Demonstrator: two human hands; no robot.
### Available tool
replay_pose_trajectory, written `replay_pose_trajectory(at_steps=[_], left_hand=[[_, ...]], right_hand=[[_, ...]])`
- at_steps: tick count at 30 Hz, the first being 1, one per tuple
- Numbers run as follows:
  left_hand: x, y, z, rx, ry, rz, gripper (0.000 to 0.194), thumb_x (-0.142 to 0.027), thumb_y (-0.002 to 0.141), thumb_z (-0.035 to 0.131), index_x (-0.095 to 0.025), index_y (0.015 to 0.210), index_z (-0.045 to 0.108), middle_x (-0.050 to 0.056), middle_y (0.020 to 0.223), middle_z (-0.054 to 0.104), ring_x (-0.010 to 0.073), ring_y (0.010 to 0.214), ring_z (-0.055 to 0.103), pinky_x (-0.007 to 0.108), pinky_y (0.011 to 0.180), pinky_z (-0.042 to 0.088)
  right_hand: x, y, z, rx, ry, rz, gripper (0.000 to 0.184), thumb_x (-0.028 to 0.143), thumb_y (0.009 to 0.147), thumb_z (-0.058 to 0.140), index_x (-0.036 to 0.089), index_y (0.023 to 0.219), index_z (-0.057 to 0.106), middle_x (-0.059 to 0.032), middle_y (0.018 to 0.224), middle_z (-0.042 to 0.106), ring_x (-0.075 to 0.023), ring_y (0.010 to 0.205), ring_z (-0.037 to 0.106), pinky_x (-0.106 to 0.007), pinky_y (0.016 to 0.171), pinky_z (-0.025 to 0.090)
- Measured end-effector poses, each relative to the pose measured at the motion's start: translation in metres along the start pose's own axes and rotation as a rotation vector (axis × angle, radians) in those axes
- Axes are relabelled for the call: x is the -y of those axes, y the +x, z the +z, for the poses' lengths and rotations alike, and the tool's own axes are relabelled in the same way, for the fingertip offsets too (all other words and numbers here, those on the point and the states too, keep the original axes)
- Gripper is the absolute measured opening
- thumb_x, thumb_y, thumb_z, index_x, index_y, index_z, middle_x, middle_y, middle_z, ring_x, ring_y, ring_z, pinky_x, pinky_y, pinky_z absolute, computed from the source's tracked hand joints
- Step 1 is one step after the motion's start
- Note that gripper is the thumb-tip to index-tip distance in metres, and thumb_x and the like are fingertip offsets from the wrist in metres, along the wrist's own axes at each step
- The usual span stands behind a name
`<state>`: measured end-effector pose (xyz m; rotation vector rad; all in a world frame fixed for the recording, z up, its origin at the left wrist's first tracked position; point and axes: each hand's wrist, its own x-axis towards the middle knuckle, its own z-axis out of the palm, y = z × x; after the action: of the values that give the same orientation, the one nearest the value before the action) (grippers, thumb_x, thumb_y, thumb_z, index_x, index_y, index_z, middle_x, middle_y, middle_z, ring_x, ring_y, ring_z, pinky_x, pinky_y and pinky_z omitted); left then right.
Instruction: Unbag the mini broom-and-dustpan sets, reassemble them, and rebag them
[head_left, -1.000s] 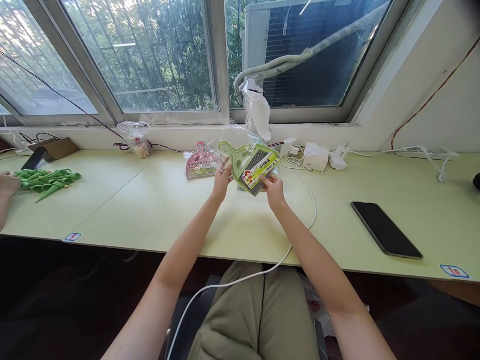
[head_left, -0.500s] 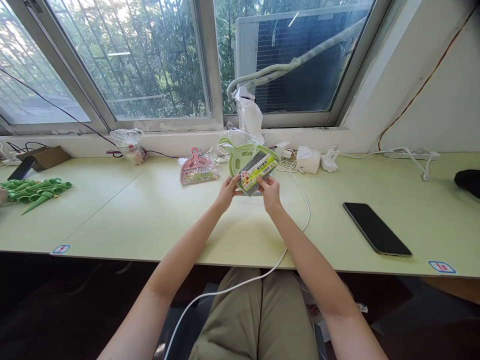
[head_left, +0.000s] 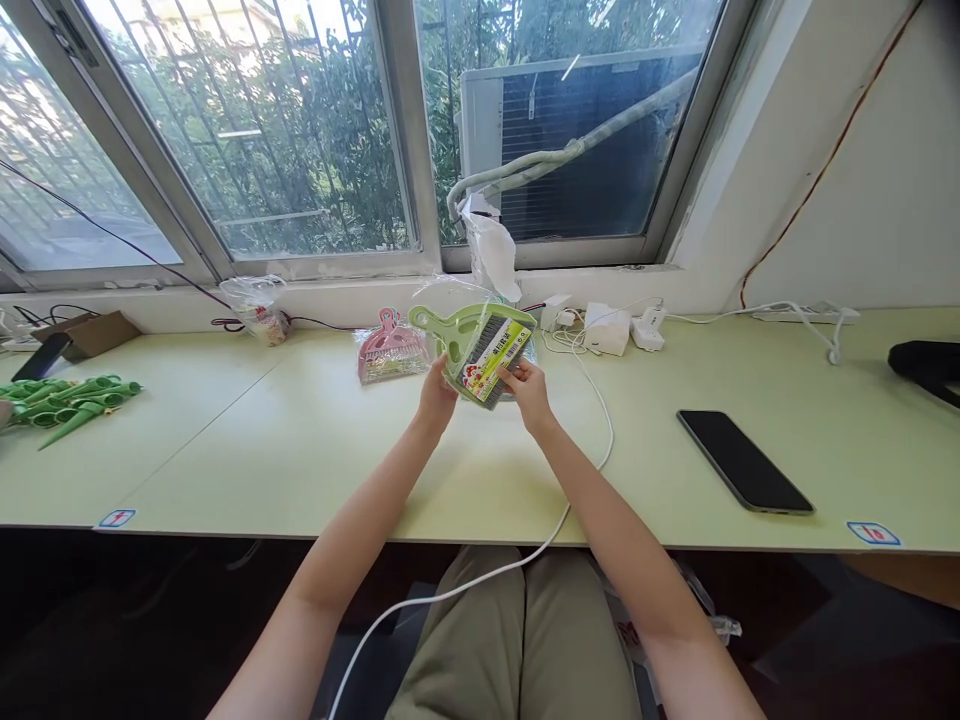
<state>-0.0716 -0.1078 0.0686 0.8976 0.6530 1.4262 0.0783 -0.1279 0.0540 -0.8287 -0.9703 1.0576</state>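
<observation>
A green dustpan and brush set (head_left: 466,325) with a printed card label is held up, tilted, above the table. My left hand (head_left: 437,398) grips its left lower edge. On the right lower side, by the brush bristles, my right hand (head_left: 529,392) pinches the set. Clear plastic film shows behind its top. To the left lies a pink dustpan and brush set (head_left: 391,348) in clear wrapping, flat on the table and apart from my hands.
A white cable (head_left: 600,400) runs across the table (head_left: 247,450) and over its front edge. A black phone (head_left: 742,460) lies at right. Adapters (head_left: 607,330) stand by the window. Green rolled pieces (head_left: 71,402) lie at far left, beside another person's hand (head_left: 4,412).
Both my hands have brought the green set slightly left and down, and its handle now points more to the left. The camera view has tilted up a little.
</observation>
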Motion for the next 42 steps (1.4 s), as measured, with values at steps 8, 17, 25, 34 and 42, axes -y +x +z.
replay_pose_trajectory(at_steps=[8,17,25,34,42], left_hand=[[0.012,-0.003,0.001,0.165,0.107,-0.178,0.035,-0.039,0.077,0.069,-0.014,0.101,0.067,0.008,0.104,0.073,0.0203,0.094,0.068,0.031,0.082,0.055],[0.018,-0.009,-0.001,0.503,0.152,-0.31,0.055,-0.05,0.079,0.067,-0.019,0.123,0.061,0.013,0.117,0.068,0.0273,0.113,0.062,0.04,0.095,0.048],[0.015,-0.001,0.002,0.213,-0.017,-0.043,0.044,-0.037,0.074,0.072,-0.019,0.114,0.062,0.005,0.108,0.071,0.0192,0.1,0.066,0.029,0.082,0.052],[0.007,-0.004,0.006,0.101,-0.113,-0.047,0.046,-0.028,0.076,0.074,-0.022,0.119,0.059,0.002,0.103,0.073,0.0177,0.102,0.067,0.03,0.092,0.052],[0.013,-0.01,0.011,0.177,0.018,-0.076,0.055,-0.026,0.063,0.084,-0.019,0.114,0.063,0.005,0.102,0.073,0.0225,0.105,0.067,0.036,0.097,0.051]], right_hand=[[0.003,0.002,-0.003,-0.027,0.036,0.003,0.053,0.049,0.048,0.085,0.019,0.088,0.065,-0.0034,0.078,0.074,-0.0243,0.081,0.07,-0.043,0.077,0.059],[0.002,0.005,-0.005,-0.107,0.096,0.004,0.046,0.042,0.051,0.084,0.017,0.083,0.065,-0.0038,0.075,0.073,-0.0239,0.079,0.07,-0.042,0.072,0.059],[-0.001,0.003,-0.003,-0.147,0.073,-0.02,0.042,0.042,0.055,0.082,0.017,0.083,0.063,-0.0042,0.078,0.073,-0.0204,0.078,0.069,-0.039,0.074,0.058],[0.006,0.005,-0.007,0.002,0.014,0.031,0.052,0.046,0.048,0.085,0.019,0.087,0.066,-0.004,0.086,0.075,-0.0209,0.077,0.07,-0.037,0.07,0.059],[0.013,0.01,-0.014,0.008,-0.035,0.037,0.054,0.048,0.046,0.085,0.019,0.088,0.066,-0.0044,0.082,0.075,-0.022,0.075,0.07,-0.035,0.065,0.059]])
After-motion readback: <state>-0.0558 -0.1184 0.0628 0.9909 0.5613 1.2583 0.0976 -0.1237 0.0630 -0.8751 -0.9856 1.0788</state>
